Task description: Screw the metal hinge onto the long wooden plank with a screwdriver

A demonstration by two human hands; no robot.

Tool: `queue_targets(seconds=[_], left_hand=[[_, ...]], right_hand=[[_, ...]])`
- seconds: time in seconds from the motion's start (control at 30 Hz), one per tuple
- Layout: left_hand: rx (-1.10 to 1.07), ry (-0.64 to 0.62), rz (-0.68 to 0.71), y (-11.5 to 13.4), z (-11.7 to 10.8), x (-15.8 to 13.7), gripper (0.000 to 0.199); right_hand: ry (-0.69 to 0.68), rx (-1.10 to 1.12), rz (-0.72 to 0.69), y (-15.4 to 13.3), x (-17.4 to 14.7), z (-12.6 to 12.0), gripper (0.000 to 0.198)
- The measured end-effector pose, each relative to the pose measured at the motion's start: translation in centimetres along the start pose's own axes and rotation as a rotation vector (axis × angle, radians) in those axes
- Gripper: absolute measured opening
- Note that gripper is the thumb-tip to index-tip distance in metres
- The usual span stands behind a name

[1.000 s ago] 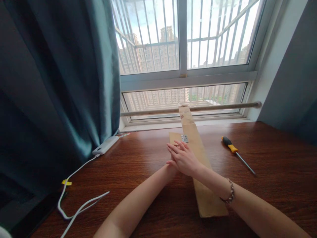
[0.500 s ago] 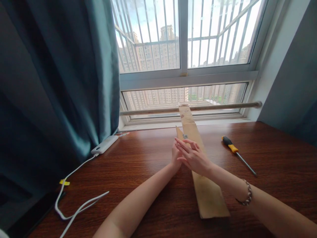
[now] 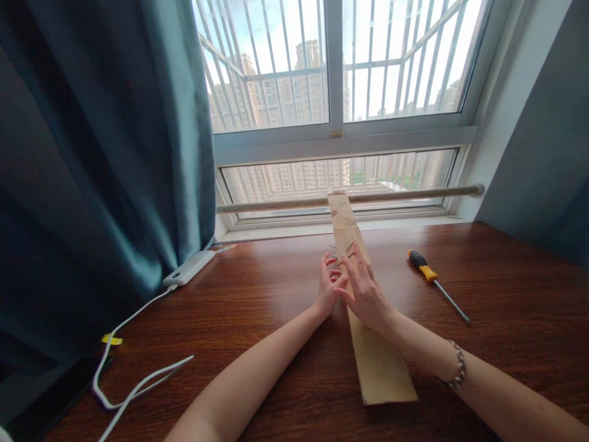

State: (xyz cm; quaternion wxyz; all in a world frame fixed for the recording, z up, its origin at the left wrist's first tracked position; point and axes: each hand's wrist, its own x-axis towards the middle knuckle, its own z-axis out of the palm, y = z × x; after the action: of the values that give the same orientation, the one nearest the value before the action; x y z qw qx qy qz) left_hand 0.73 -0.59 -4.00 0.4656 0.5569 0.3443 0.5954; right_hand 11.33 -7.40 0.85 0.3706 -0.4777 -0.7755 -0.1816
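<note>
A long, narrow light-brown board (image 3: 381,368) lies on the wooden table and runs away from me toward the window. My left hand (image 3: 330,285) is at the board's left edge, its fingers curled; what they hold, if anything, is hidden. Over the board lies my right hand (image 3: 365,291), fingers stretched and partly spread, with its thumb close against the left hand. Thin metal pins (image 3: 332,247), perhaps screws, stick out leftward from the board near the fingertips. They are too small to tell exactly.
Right of the board lies a screwdriver (image 3: 435,281) with a black and yellow handle. A white power bank (image 3: 188,268) with a white cable (image 3: 133,316) is on the left, beside a blue curtain (image 3: 184,153). A rail (image 3: 405,195) crosses in front of the window.
My hands have moved apart slightly, and my right fingers have spread over the board. The small upright piece with a metal fitting at the board's left side no longer shows as before.
</note>
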Motion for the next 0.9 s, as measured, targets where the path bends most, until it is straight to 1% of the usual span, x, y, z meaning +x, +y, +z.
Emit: queue_targets(seconds=[0.13,0.2,0.33,0.53,0.63,0.8,0.9], left_hand=[[0.001,-0.038,-0.018,0.2,0.1,0.0,0.069],[0.012,-0.058,-0.011,0.5,0.2,-0.1,0.066],[0.035,-0.083,-0.009,0.7,0.1,-0.2,0.063],[0.015,-0.081,-0.021,0.5,0.1,-0.1,0.062],[0.01,-0.089,-0.023,0.6,0.2,-0.1,0.063],[0.027,-0.085,-0.009,1.1,0.2,-0.4,0.069],[0.072,-0.078,0.043,1.2,0.3,-0.5,0.071]], right_hand=[[0.099,0.122,0.132,0.8,-0.5,0.8,0.063],[0.107,0.158,0.208,1.0,-0.8,1.2,0.061],[0.082,0.197,0.328,1.1,-1.0,1.6,0.059],[0.084,0.146,0.409,1.0,-0.9,1.3,0.053],[0.074,0.161,0.449,1.0,-0.9,1.1,0.05],[0.1,0.214,0.442,1.1,-1.0,1.1,0.05],[0.122,0.232,0.443,1.3,-1.1,1.4,0.049]])
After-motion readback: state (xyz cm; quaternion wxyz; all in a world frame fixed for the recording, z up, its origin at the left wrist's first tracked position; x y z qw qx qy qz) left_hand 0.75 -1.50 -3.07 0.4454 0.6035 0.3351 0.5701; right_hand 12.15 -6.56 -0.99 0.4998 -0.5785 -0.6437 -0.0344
